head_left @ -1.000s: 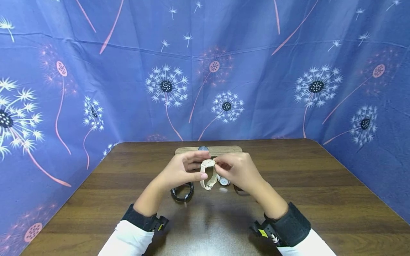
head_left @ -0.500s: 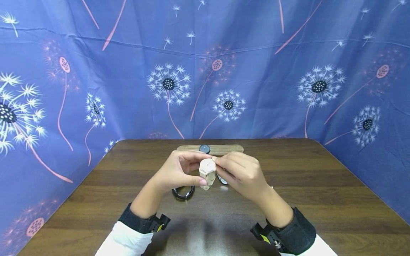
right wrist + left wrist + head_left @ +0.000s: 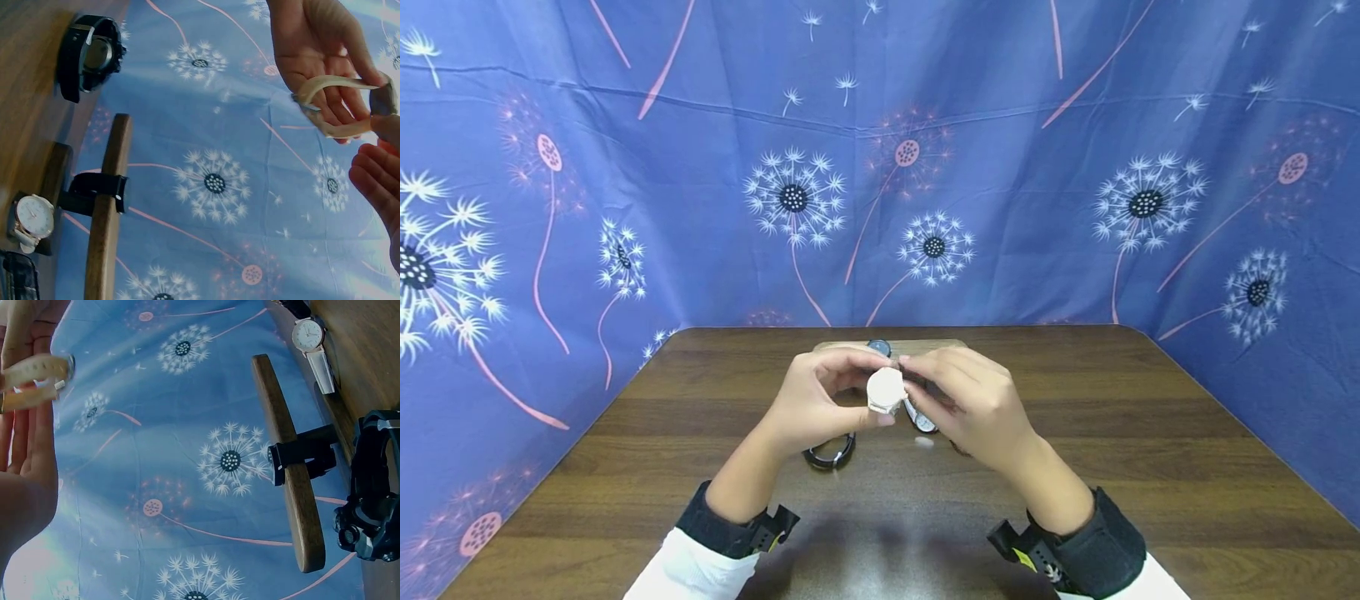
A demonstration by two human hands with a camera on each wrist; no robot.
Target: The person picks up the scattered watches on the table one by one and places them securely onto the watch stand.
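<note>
A cream-strapped wristwatch (image 3: 886, 389) is held up above the table in the middle of the head view, its pale round face turned toward me and washed out by glare. My left hand (image 3: 816, 404) grips it from the left, thumb below and fingers above. On the other side, my right hand (image 3: 973, 404) pinches the edge of the case with thumb and forefinger. The strap loop (image 3: 334, 80) shows in the right wrist view, with the buckle at its far end; in the head view the strap is mostly hidden behind the face.
Behind the hands stands a wooden bar stand (image 3: 932, 344) carrying a black watch (image 3: 878, 346). A black-strapped watch (image 3: 833, 454) lies at left on the brown table (image 3: 700, 433). Another watch (image 3: 925, 423), white-faced, lies beyond my right hand. A blue dandelion-print cloth (image 3: 1015, 250) hangs behind.
The cream watch has tilted so its face points toward the head camera and its open strap loop has dropped out of sight. My right fingers have shifted slightly along its side.
</note>
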